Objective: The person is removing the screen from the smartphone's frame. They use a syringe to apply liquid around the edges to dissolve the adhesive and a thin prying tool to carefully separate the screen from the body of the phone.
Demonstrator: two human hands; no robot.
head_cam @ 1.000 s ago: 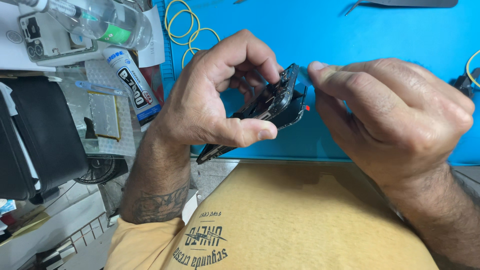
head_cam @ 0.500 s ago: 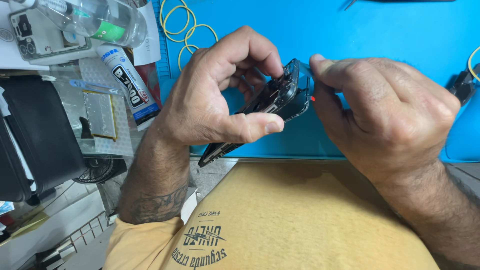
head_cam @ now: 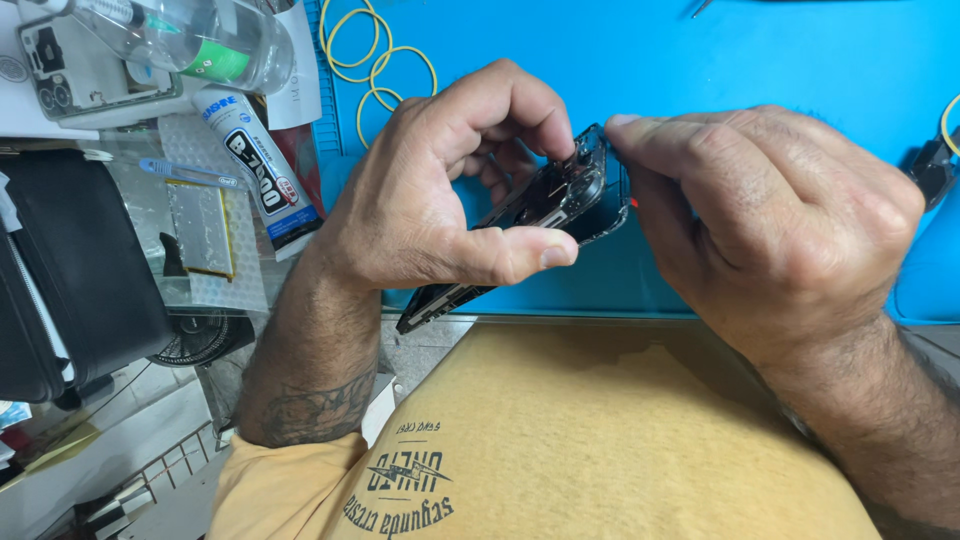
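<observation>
Holding the opened phone frame [head_cam: 545, 215] up off the desk works best if you keep it braced the way it is now, with the long edge pinned between thumb and curled fingers so the top corner cannot twist while you work at it. Your left hand [head_cam: 430, 195] is closed around the frame from the side, thumb laid flat along the near edge and the forefinger hooked over the top by the camera end; the wrist is bent back and the forearm rises from the lower left. Your right hand [head_cam: 770, 215] comes in from the right with the knuckles up, forefinger and thumb pinched narrow at the frame's upper right corner; something small and red shows just at that corner, but you cannot tell from here whether the fingertips hold a tool or only touch the edge. Keep the pinch light and close to the corner, and let the left hand take all the load. The frame hangs tilted above the near edge of the blue mat [head_cam: 760, 60], its lower end pointing down toward your lap. Well to the left lie a glue tube [head_cam: 255, 160], a clear bottle [head_cam: 200, 40] and yellow rubber bands [head_cam: 375, 60].
</observation>
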